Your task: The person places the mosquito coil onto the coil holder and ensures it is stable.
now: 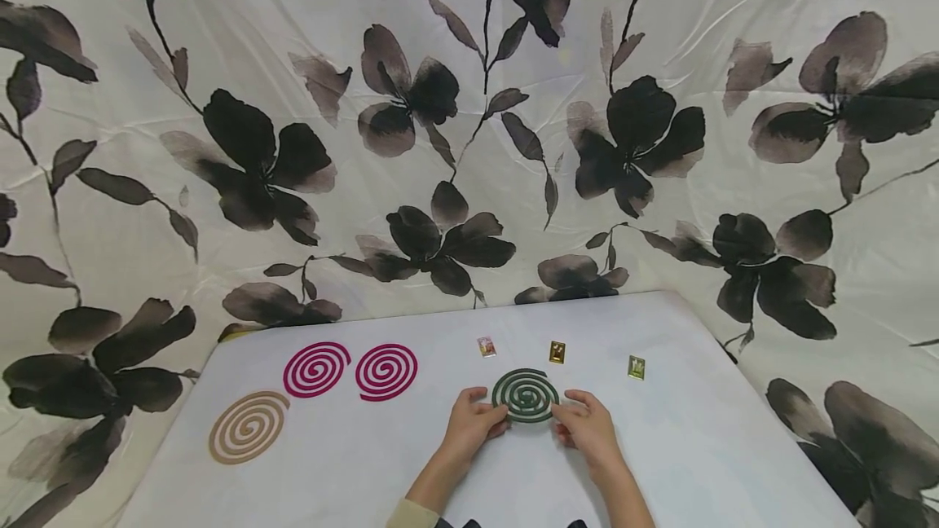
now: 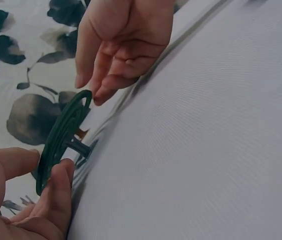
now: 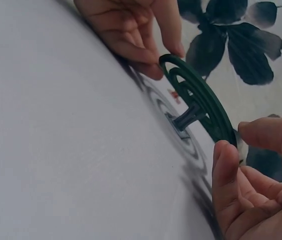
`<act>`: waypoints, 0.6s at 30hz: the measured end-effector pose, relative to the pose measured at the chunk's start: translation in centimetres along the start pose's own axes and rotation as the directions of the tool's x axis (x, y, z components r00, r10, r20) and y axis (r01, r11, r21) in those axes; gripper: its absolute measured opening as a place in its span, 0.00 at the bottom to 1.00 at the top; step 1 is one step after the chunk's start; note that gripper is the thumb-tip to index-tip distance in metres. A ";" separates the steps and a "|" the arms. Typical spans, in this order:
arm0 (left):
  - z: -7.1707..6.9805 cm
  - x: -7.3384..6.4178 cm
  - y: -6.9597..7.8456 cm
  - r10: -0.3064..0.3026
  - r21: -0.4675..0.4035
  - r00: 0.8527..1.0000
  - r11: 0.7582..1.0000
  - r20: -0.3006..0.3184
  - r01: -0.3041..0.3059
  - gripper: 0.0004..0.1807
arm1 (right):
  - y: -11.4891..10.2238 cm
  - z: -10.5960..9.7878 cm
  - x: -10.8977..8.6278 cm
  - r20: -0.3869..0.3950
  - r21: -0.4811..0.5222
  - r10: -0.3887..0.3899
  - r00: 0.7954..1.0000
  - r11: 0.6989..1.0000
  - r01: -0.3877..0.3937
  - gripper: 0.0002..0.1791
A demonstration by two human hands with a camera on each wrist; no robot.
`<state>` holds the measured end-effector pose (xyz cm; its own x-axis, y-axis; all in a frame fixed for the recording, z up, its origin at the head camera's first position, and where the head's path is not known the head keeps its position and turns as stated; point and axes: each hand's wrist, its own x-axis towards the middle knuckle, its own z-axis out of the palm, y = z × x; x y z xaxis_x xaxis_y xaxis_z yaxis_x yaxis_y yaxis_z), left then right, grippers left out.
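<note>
A dark green mosquito coil (image 1: 527, 402) is held between both hands, raised a little off the white table. My left hand (image 1: 469, 424) pinches its left edge between thumb and fingers. On the opposite edge, my right hand (image 1: 591, 429) grips the coil the same way. Beneath the coil's middle, a short grey-blue post (image 3: 188, 117) reaches down toward the tabletop, also visible as a stubby stand (image 2: 78, 146) in the left wrist view. Whether the post is fixed to the coil cannot be told.
Two magenta coils (image 1: 318, 368) lie side by side at the back left, with a tan coil (image 1: 248, 428) in front of them. Behind the hands sit a small pinkish packet (image 1: 487, 346) and two gold ones (image 1: 557, 351). A flowered cloth (image 1: 440, 251) hangs behind the table.
</note>
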<state>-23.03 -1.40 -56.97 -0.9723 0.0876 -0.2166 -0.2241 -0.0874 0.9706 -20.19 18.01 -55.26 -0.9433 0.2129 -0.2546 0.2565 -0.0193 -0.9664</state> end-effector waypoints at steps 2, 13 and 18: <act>-0.3 -0.3 0.1 0.000 -0.009 1.000 1.000 0.012 0.000 0.35 | 0.0 -0.2 -0.2 -0.001 -0.016 0.001 1.000 1.000 -0.001 0.27; -1.8 -2.2 -0.4 -0.022 0.007 0.999 1.000 0.048 0.022 0.31 | 0.0 -1.5 -1.6 -0.101 -0.116 -0.005 0.995 0.993 -0.006 0.22; -3.4 -3.3 -0.1 -0.025 0.032 0.999 0.999 0.048 0.024 0.27 | -0.8 -0.2 -2.3 -0.112 -0.161 -0.069 0.991 0.986 0.050 0.18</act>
<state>-20.05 -5.05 -56.71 -0.9620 0.1375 -0.2359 -0.2451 -0.0537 0.9680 -18.14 17.76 -53.90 -0.9292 0.3215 -0.1821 0.2395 0.1488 -0.9594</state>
